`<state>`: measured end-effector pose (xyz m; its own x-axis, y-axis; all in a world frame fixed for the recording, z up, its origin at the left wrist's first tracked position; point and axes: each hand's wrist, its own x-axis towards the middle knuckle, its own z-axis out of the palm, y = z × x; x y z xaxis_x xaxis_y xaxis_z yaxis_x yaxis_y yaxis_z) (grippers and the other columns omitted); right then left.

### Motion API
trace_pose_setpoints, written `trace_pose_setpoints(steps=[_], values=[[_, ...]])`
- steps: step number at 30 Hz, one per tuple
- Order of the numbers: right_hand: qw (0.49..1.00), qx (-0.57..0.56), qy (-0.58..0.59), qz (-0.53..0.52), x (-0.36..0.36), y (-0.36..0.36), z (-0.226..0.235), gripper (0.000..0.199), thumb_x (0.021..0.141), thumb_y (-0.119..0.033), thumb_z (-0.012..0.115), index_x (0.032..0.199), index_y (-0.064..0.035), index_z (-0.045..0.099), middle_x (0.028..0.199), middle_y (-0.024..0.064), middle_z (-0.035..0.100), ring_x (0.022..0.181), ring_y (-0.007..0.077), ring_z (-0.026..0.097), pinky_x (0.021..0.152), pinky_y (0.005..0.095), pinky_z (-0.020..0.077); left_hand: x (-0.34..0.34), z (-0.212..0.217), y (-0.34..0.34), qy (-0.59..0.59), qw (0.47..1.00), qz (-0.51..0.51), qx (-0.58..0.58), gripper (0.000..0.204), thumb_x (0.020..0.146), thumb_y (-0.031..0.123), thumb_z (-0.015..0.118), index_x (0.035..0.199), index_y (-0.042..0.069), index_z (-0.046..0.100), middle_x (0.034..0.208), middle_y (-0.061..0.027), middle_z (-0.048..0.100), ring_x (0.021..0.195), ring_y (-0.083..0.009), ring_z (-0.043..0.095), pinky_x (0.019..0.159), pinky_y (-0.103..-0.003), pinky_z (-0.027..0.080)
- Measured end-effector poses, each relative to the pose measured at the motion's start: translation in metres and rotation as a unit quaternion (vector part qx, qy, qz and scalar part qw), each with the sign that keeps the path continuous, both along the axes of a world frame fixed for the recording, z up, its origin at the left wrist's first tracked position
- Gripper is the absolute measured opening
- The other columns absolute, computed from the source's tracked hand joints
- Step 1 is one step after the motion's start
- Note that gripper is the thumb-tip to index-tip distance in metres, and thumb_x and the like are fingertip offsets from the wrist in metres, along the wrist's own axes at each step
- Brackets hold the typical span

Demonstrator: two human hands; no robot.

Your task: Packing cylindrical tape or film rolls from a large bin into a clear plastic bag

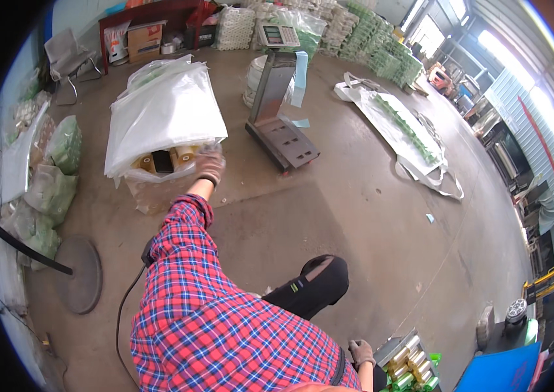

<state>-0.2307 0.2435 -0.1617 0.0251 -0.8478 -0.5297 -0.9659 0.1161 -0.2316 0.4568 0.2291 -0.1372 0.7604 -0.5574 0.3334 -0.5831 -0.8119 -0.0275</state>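
My left arm reaches forward, and my gloved left hand (210, 163) is at the near right corner of a large clear plastic bag (136, 189). Its fingers look closed on the bag's edge, though slightly blurred. Yellowish rolls (185, 153) and a dark opening show in the bag's mouth, under a white plastic sheet (166, 108) spread over the top. Low in the view, my gloved right hand (360, 353) is curled beside a metal tray (391, 346). Gold and green rolls (414, 362) lie in that tray. What the right fingers hold, if anything, is hidden.
A platform scale (283, 140) stands beyond my left hand. Filled bags (61, 147) line the left wall, near a round black base (79, 274). A white sack with straps (394, 127) lies on the floor at right. Green and white stacks (381, 49) stand behind.
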Motion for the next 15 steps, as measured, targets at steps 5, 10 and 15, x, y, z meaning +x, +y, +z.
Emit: trace_pose_setpoints(steps=[5, 10, 15], values=[[0.996, 0.04, 0.075, 0.002, -0.018, -0.006, -0.025, 0.04, 0.076, -0.036, 0.051, 0.093, -0.0029, 0.065, 0.096, 0.0183, 0.062, 0.097, 0.0288, 0.058, 0.085, 0.036, 0.0433, 0.06, 0.056, 0.026, -0.023, 0.994, 0.089, 0.061, 0.033, 0.082, 0.022, 0.046, 0.115, 0.017, 0.051, 0.121, -0.0072, 0.048, 0.111, -0.0228, 0.046, 0.092, -0.041, 0.034], [0.989, 0.101, 0.1, 0.033, 0.008, -0.006, -0.021, 0.043, 0.075, -0.038, 0.052, 0.099, -0.0038, 0.063, 0.102, 0.0184, 0.06, 0.101, 0.0294, 0.055, 0.088, 0.0362, 0.0416, 0.137, 0.036, 0.04, 0.182, 0.973, 0.144, -0.005, 0.028, 0.084, 0.029, 0.047, 0.104, 0.014, 0.06, 0.11, -0.0056, 0.059, 0.103, -0.0251, 0.055, 0.087, -0.04, 0.042], [0.993, 0.091, 0.07, 0.024, -0.006, -0.012, -0.042, 0.049, 0.076, -0.041, 0.05, 0.106, -0.0032, 0.058, 0.108, 0.0205, 0.057, 0.103, 0.033, 0.053, 0.089, 0.0385, 0.041, 0.25, -0.03, 0.022, 0.18, 0.895, 0.269, -0.307, 0.037, 0.087, 0.034, 0.039, 0.098, 0.006, 0.06, 0.106, -0.0186, 0.059, 0.103, -0.0302, 0.055, 0.084, -0.042, 0.044]])
